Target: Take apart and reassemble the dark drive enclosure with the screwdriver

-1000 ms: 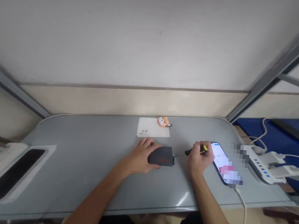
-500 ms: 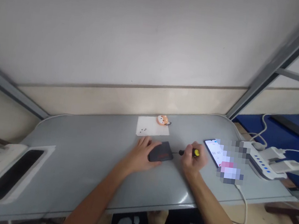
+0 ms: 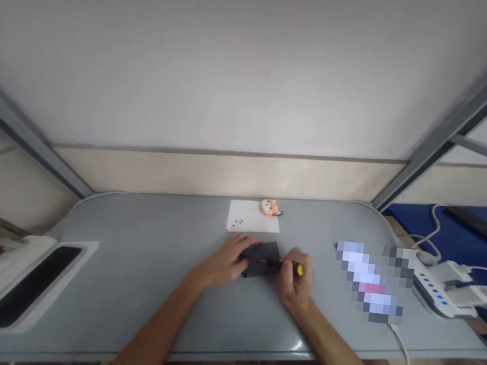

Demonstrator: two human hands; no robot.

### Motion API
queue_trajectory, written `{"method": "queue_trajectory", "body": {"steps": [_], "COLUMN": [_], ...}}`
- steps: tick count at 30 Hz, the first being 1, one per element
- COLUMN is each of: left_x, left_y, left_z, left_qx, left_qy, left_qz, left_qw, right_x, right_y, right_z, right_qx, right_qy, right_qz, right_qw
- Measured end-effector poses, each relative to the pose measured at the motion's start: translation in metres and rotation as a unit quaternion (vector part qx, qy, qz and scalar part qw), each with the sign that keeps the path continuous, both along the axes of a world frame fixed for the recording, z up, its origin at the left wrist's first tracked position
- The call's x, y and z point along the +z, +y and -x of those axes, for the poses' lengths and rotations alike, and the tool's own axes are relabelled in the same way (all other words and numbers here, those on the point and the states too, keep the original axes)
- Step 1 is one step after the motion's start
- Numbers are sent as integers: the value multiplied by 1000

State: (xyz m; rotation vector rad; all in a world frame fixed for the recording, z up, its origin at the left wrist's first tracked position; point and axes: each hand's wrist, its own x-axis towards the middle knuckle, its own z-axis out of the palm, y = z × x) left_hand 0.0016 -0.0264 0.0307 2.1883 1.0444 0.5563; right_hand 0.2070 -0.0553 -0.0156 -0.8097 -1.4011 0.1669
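Note:
A flat black box-like case [image 3: 267,250] lies on the grey table, near its middle. My left hand [image 3: 225,260] grips the case at its left side, thumb at the near edge and fingers along the far edge. In my right hand [image 3: 297,278] is a black and yellow screwdriver [image 3: 299,269], its shaft pointing left over the case. Whether the tip touches the case is too small to tell. Behind the case, a white paper [image 3: 250,220] holds several tiny dark pieces [image 3: 237,222] and an orange and white animal-face object [image 3: 269,207].
A lit phone [image 3: 367,279] with a cable lies to the right, beside a white power strip [image 3: 430,285] with plugs. At the left is a dark-screened device [image 3: 30,286] on white material. Metal frame bars [image 3: 436,135] rise behind the table [image 3: 143,277].
My right hand has moved left with the screwdriver, whose shaft is now over the case instead of at its right edge. The whole view has shifted slightly, with things appearing lower.

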Motion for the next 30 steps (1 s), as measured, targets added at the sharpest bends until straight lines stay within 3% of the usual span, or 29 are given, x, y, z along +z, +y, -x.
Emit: {"method": "queue_trajectory", "body": {"steps": [8, 13, 19, 26, 30], "left_x": [-9, -11, -11, -4, -4], "left_y": [6, 7, 6, 9, 9], "left_z": [4, 4, 2, 7, 7], "left_qx": [-16, -11, 20, 18, 15], "left_qy": [-19, -22, 5, 13, 22], "left_qz": [22, 10, -6, -36, -49], "left_qw": [999, 1000, 1000, 999, 998], "right_x": [6, 11, 7, 11, 15], "right_y": [-5, -5, 2, 8, 11], "right_z": [4, 4, -10, -29, -31], "right_qx": [56, 59, -32, -138, -159], "right_qy": [-30, -120, -28, 58, 98], "right_qz": [-26, -43, 8, 58, 70], "right_qw": [998, 990, 999, 987, 980]}}
